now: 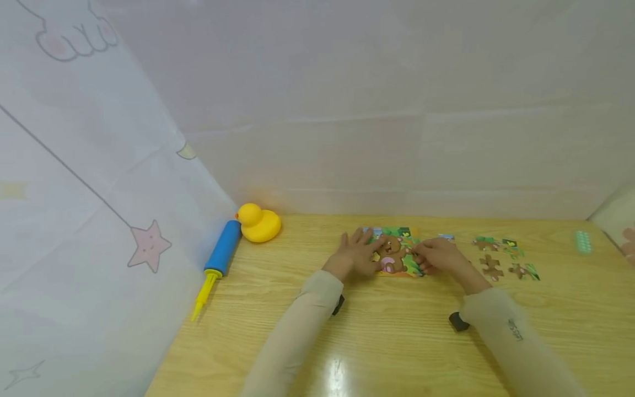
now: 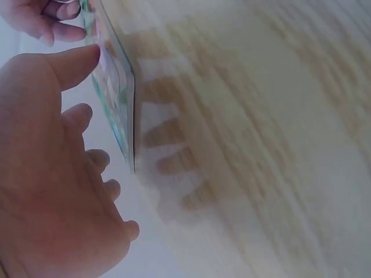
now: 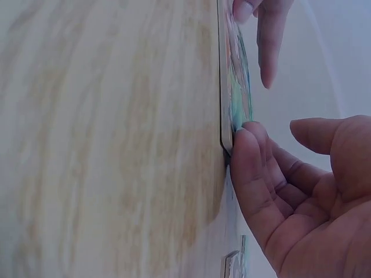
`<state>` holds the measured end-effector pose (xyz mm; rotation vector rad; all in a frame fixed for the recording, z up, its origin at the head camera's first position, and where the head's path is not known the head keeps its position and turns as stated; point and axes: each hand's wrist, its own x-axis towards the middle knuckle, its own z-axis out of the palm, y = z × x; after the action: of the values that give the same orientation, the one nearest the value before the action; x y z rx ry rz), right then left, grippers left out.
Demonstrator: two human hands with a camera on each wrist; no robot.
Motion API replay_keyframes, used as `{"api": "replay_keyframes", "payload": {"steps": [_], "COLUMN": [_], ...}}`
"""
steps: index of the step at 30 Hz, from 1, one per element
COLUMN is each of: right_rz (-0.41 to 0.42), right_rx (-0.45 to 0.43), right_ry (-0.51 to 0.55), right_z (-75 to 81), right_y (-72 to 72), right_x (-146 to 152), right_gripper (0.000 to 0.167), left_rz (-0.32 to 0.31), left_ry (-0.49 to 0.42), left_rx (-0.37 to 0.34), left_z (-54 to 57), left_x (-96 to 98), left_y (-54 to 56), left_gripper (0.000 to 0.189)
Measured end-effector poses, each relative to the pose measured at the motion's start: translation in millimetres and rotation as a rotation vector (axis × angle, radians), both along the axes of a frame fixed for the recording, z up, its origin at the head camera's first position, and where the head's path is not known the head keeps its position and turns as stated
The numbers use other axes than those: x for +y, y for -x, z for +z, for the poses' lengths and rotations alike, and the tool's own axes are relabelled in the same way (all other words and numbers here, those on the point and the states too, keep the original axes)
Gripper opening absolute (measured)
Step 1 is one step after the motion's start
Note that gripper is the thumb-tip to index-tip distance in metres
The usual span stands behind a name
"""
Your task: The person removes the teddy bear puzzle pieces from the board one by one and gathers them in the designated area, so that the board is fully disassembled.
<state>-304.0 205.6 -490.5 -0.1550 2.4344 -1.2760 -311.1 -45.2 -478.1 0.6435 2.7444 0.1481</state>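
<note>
A bear jigsaw puzzle (image 1: 395,263) lies flat on the wooden table between both hands. My left hand (image 1: 354,256) spreads over its left side with fingers apart. In the left wrist view, the thumb of the left hand (image 2: 46,168) reaches to the puzzle's surface. At the right edge of the puzzle, my right hand (image 1: 441,256) has loosely bent fingers. The right wrist view shows the right hand's (image 3: 307,197) fingertips touching the puzzle's corner, its thumb standing apart from them. No piece is visible between them.
Several loose puzzle pieces (image 1: 491,267) lie to the right of the right hand. A yellow rubber duck (image 1: 260,224) and a blue hand pump (image 1: 223,248) with a yellow nozzle are at the left. A pale green studded object (image 1: 583,242) lies far right. Cloth walls border the table.
</note>
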Motion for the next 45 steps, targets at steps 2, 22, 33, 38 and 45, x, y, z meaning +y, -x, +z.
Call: {"api": "replay_keyframes", "payload": {"steps": [2,22,33,38,45], "right_rz": [-0.005,0.011,-0.034,-0.038,-0.036], "right_rx": [0.007,-0.007,0.006,0.0,0.001], "right_ry": [-0.012,-0.015,-0.015,0.006,0.058], "right_z": [-0.5,0.4,1.4,1.3,-2.4], "right_y": [-0.2,-2.3,-4.2,-4.7,-5.3], "right_x": [-0.3,3.3,1.4,0.6,4.8], "right_gripper": [0.042,0.04,0.027,0.025,0.029], "left_rz": [-0.01,-0.018,-0.001,-0.025,-0.01], "left_ry": [-0.008,0.055,0.05,0.045,0.001], "left_rx": [-0.004,-0.071,-0.081,-0.053,-0.075], "left_z": [-1.6,-15.9,-22.7,-13.0,-10.6], "left_x": [1.3,7.0,8.2,6.8,7.0], "left_y": [0.3,8.0,12.5,5.4,3.9], "left_gripper": [0.068,0.065,0.062,0.063,0.065]}}
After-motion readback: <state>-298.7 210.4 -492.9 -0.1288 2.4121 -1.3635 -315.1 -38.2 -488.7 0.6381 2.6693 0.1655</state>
